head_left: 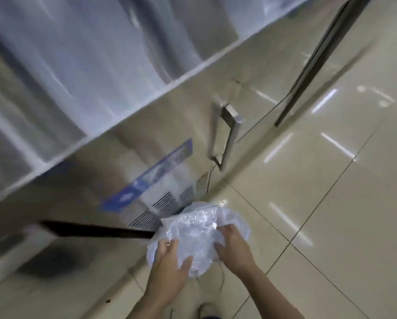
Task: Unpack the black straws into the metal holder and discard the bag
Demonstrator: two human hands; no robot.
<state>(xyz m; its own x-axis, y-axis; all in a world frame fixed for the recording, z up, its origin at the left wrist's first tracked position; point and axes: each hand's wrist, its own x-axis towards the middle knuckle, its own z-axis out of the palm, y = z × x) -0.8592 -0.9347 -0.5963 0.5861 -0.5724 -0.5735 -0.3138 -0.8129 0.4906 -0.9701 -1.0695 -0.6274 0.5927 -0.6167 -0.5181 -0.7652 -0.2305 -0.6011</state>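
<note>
A crumpled clear plastic bag (pixel 194 231) is held low in the view, over the floor beside a steel counter. My left hand (pixel 170 263) grips its lower left side with the thumb across the plastic. My right hand (pixel 233 246) clutches its right side, fingers curled into the folds. The bag looks scrunched together between both hands. No black straws and no metal holder are in sight. The picture is blurred by motion.
A stainless counter front (pixel 124 139) with a vent grille (pixel 167 204), a blue label (pixel 147 178) and a bar handle (pixel 227 132) runs diagonally on the left. Glossy beige floor tiles (pixel 331 203) lie to the right. A shoe (pixel 206 310) shows at the bottom edge.
</note>
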